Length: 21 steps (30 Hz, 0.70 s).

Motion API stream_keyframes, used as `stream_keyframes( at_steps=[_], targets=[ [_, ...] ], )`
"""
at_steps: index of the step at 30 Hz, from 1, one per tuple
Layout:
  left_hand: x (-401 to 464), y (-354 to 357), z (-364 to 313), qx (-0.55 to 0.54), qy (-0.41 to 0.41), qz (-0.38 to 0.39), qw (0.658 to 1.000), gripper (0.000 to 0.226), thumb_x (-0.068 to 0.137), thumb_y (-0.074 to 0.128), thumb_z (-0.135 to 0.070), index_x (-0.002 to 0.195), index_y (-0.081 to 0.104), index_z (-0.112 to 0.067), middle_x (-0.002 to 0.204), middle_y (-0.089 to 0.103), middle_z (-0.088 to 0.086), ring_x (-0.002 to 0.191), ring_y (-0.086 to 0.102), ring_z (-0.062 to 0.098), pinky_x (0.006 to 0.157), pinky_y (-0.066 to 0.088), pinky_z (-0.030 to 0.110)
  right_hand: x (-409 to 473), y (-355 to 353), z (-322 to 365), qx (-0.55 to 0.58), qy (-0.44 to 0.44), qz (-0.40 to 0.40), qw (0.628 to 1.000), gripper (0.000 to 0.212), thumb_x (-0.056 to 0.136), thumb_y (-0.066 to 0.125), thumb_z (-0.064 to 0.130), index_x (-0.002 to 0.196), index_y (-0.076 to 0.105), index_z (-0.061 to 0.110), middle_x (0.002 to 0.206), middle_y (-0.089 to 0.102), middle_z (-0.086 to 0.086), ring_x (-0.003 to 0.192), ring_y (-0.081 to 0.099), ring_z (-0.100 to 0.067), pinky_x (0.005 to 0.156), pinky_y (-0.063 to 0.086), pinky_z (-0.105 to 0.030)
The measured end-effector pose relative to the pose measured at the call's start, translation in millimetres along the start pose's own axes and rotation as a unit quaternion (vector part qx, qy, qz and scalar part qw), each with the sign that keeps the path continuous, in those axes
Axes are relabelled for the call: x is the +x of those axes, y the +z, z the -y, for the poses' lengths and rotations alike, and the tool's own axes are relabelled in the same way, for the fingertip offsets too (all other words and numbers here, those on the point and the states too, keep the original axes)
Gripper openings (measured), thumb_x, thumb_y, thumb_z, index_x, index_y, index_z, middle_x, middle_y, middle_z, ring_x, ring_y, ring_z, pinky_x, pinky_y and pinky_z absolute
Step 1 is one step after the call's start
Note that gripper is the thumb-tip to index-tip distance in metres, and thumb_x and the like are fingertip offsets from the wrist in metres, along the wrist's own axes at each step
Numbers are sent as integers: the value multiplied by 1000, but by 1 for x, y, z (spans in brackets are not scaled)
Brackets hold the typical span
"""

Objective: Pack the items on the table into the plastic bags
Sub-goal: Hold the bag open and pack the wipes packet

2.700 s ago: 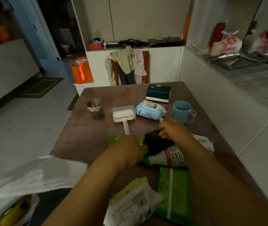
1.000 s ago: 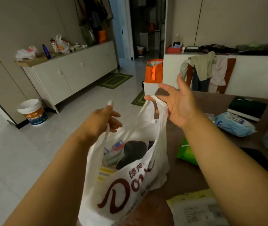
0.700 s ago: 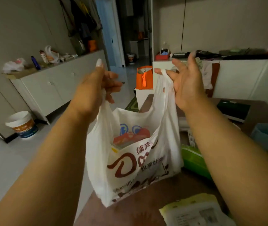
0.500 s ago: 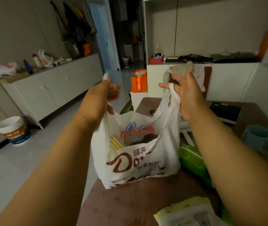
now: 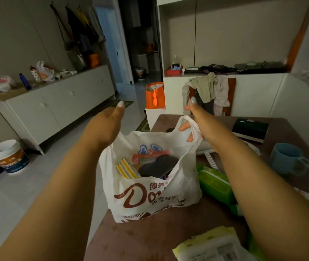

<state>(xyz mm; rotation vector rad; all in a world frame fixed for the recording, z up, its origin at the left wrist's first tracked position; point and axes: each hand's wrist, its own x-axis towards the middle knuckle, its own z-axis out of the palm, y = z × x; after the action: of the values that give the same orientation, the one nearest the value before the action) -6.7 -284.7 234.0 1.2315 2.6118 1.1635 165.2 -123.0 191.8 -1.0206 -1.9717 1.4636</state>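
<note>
A white plastic bag (image 5: 149, 193) with brown-red lettering stands on the left edge of the brown table (image 5: 149, 238), mouth spread wide. My left hand (image 5: 106, 127) holds its left handle from above, fingers hidden under the hand. My right hand (image 5: 193, 125) has its fingers through the right handle and pulls it outward. Inside the bag lie a yellow striped item (image 5: 127, 168), a dark object (image 5: 157, 166) and a red pack (image 5: 149, 155). On the table are a green wipes pack (image 5: 214, 183), a blue mug (image 5: 287, 159), a dark tissue box (image 5: 250, 129) and a white-yellow pack (image 5: 212, 247).
A lint roller's white handle (image 5: 211, 159) shows behind the bag. Beyond the table stand a chair draped with clothes (image 5: 212, 91) and an orange bag (image 5: 154, 95). A bucket (image 5: 8, 157) and a long white cabinet (image 5: 55, 102) are on the left across open floor.
The bag, held up in the air a second ago, has come down onto the table's edge. Both hands have dropped lower and spread the handles apart.
</note>
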Motion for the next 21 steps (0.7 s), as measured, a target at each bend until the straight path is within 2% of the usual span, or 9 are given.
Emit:
stream_keyframes(
  at_steps=[2,4,6,8,11,14,17,19,21],
  targets=[
    [-7,-3,-14,95,33,-14,995,61,98,18,-52,114,58,-8,97,49,3,105,52,30,94,34,39,-2,-3,5,-41,-12,-17,999,81,75,14,85,140,34,41,142,50,0,129,47,-28,108,34,-55],
    [-14,-3,-30,140,81,-37,986,61,99,17,-51,101,60,-7,84,52,3,87,51,25,101,32,44,-4,-15,6,-59,-25,-32,997,73,83,16,78,142,33,36,140,51,-5,120,53,-28,108,35,-54],
    [-24,6,-51,61,127,-45,989,57,99,22,-50,93,60,-8,80,56,7,75,50,23,95,40,46,-4,-36,2,-56,-21,-29,998,70,90,16,69,145,30,28,132,57,-14,109,59,-30,106,39,-52],
    [-39,22,-74,-62,141,-20,988,48,98,30,-49,97,60,-12,90,61,8,81,56,22,78,45,37,-2,-65,-8,-47,21,-37,998,67,96,16,59,145,33,16,127,58,-21,106,60,-35,102,42,-45],
    [-57,63,-105,-174,168,53,969,46,97,39,-46,95,62,-7,94,65,13,86,60,27,75,49,43,-10,-111,-41,-39,83,-90,992,64,98,22,56,132,48,9,112,65,-21,85,62,-28,76,48,-33],
    [-64,118,-123,-228,151,162,948,48,94,45,-44,92,64,-1,90,66,18,86,63,29,80,51,48,-20,-142,-90,-46,130,-168,976,60,96,32,56,115,58,5,96,67,-22,76,62,-27,71,51,-35],
    [-69,182,-124,-198,77,303,929,40,94,46,-43,92,66,-7,99,69,15,94,64,26,89,51,48,-23,-157,-140,-35,226,-174,958,54,93,38,59,113,56,12,103,62,-19,79,59,-27,62,45,-30],
    [-73,223,-118,-147,46,366,918,28,95,47,-41,82,61,-20,98,67,12,94,62,25,92,50,44,-24,-165,-173,-61,282,-180,941,58,89,46,61,123,53,14,120,60,-14,98,60,-28,71,51,-33],
    [-76,261,-111,-67,50,405,910,27,96,49,-35,73,55,-21,91,62,10,86,58,22,83,49,37,-22,-171,-206,-102,293,-170,935,61,88,54,54,133,50,12,133,53,-14,117,54,-31,96,47,-42]
  ],
)
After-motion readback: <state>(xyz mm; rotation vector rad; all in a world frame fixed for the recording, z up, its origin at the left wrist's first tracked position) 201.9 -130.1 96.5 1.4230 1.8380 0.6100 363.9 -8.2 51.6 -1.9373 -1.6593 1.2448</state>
